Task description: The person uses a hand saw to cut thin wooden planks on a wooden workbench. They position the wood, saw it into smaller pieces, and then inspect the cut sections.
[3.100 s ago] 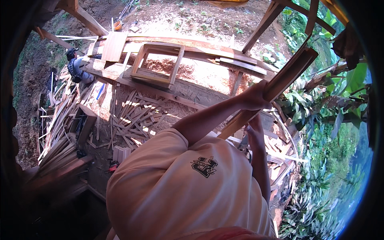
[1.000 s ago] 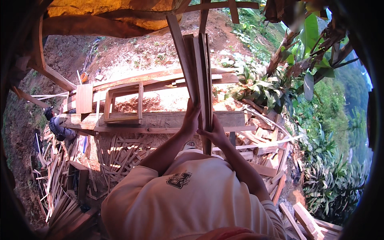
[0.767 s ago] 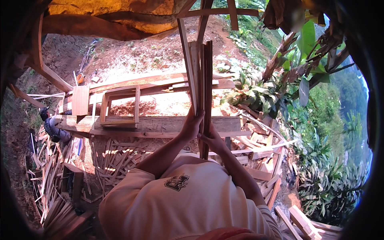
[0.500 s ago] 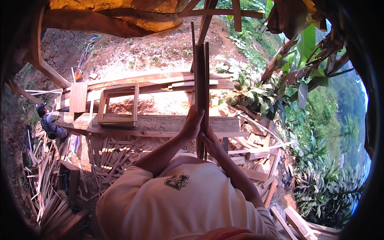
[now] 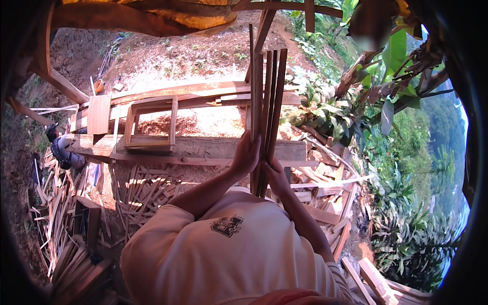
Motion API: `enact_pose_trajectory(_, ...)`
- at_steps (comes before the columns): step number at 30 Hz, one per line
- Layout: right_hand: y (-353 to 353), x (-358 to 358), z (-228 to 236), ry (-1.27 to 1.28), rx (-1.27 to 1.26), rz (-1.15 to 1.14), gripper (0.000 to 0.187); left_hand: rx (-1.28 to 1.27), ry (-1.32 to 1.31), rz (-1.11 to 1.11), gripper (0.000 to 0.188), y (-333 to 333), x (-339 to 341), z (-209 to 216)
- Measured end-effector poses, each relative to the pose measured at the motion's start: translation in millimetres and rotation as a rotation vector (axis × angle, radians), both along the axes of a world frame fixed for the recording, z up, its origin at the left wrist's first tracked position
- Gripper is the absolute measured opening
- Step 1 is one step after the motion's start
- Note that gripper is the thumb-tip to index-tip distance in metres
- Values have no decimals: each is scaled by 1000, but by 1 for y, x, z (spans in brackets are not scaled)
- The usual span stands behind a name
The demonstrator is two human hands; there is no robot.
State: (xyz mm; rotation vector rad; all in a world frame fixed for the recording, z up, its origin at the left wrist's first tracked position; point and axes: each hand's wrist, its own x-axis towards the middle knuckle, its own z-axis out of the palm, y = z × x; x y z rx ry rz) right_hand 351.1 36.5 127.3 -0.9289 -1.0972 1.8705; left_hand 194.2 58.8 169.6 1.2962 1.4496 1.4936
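Note:
Upright in front of my chest stands a bundle of several dark wooden slats (image 5: 264, 107), their upper ends fanned a little apart. My left hand (image 5: 247, 153) is closed round the left side of the bundle. Lower down, my right hand (image 5: 276, 176) is closed on the right side, its fingers partly hidden by the wood. One slat at the left edge of the bundle rises above the others. Behind the slats lies a thick wooden beam (image 5: 211, 148), and a rectangular wooden frame (image 5: 174, 119) leans on it to the left.
A flat reddish board (image 5: 98, 114) rests across the timbers at left. Offcuts (image 5: 147, 195) litter the ground below, with more scrap wood (image 5: 325, 216) at right. A person (image 5: 66, 150) is at the far left. Leafy plants (image 5: 325, 109) grow at right; an orange tarp (image 5: 137, 18) hangs overhead.
The slats have spread apart at the top, fanning to the right, so more separate pieces show. My right hand has shifted slightly right; my left hand keeps its hold.

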Motion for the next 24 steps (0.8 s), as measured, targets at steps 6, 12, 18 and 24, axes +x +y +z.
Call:
enact_pose_trajectory(6, 3, 8, -7, 67, -144, 23, 38, -12, 13, 0, 28, 0, 0, -1)
enact_pose_trajectory(12, 3, 0, 5, 23, -25, 31, 39, 49, 26, 16, 24, 1, 2, -4)
enact_pose_trajectory(18, 8, 5, -1, -158, -9, 22, 35, 12, -20, -14, 23, -3, 7, 5)
enact_pose_trajectory(24, 10, 7, 9, -265, 65, 92, 35, 69, 45, -1, 26, -1, 9, 0)
